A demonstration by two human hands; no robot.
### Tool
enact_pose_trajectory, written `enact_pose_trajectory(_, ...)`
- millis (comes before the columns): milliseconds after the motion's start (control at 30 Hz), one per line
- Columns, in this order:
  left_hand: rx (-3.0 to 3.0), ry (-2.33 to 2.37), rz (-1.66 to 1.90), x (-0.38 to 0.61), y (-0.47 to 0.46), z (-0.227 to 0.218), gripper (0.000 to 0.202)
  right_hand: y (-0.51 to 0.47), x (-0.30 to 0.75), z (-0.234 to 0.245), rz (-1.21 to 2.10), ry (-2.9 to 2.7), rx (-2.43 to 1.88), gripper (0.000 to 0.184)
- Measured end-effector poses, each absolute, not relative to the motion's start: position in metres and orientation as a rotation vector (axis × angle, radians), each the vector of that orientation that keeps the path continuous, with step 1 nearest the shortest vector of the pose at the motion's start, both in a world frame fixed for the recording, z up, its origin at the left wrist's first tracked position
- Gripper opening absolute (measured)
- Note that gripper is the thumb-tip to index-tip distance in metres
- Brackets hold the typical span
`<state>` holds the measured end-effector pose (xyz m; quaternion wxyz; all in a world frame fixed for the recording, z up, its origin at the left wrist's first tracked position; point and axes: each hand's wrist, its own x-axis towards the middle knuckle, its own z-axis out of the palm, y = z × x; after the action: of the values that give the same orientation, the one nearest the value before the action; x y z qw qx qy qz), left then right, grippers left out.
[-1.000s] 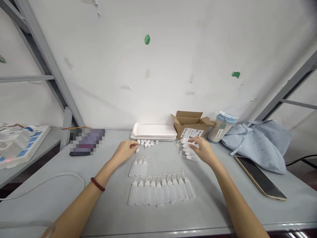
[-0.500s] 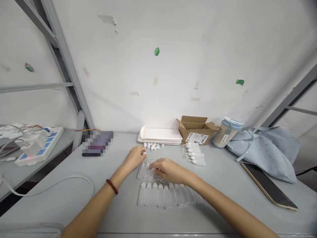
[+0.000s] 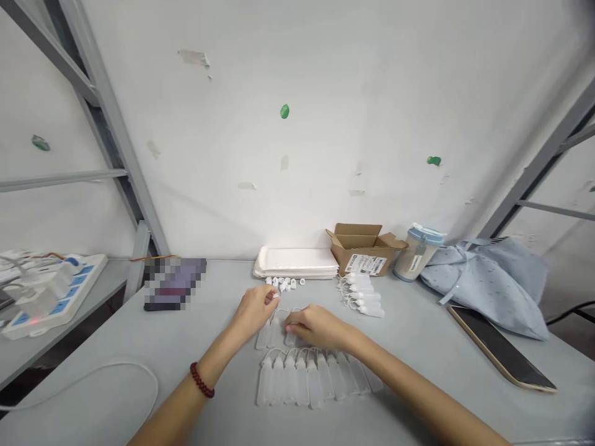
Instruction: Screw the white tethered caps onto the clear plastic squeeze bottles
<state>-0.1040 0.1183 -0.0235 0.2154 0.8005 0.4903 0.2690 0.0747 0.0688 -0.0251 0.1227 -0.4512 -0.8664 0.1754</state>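
Note:
Above the near end of a pile of small white caps [image 3: 284, 284], my left hand [image 3: 255, 308] is closed, thumb and fingertips pinched on one white cap [image 3: 276, 295]. My right hand [image 3: 318, 326] is bent over a short row of small translucent plastic bottles [image 3: 263, 336], its fingers closed on a bottle [image 3: 290, 339] that they partly hide. Closer to me lies a longer row of the same bottles [image 3: 302, 385], side by side, with white looped strings at their necks. My right forearm covers that row's right end.
A stack of white padded envelopes [image 3: 297, 262] and an open cardboard box [image 3: 366, 255] stand by the wall. More bottles [image 3: 367, 297] lie before the box. A lidded cup [image 3: 417, 253], blue cloth bag [image 3: 483, 285] and phone [image 3: 502, 347] are rightward; a blurred-out item [image 3: 174, 284] lies left.
The camera view has shifted a little. My right hand's fingers have closed down on a bottle in the short row. My left hand stays by the caps, still pinching.

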Motion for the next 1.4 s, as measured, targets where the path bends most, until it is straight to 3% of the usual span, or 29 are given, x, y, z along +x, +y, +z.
enact_pose_trajectory(233,2.089,1.241,0.833,-0.097,0.108,-0.022,0.026,0.063,0.092,-0.023,0.491,-2.367,-1.360,0.014)
enact_pose_trajectory(567,1.822,1.022,0.799,-0.087,0.100,-0.023,0.025,0.053,0.110,-0.019,0.515,-2.245,-1.194,0.023)
enact_pose_trajectory(1000,1.876,0.816,0.725,-0.081,0.095,-0.020,0.025,0.053,0.109,-0.026,0.682,-2.350,-1.104,0.026)
enact_pose_trajectory(1400,2.101,0.907,0.598,-0.084,0.094,-0.019,0.020,0.060,0.111,-0.032,0.831,-2.231,-1.177,0.029)
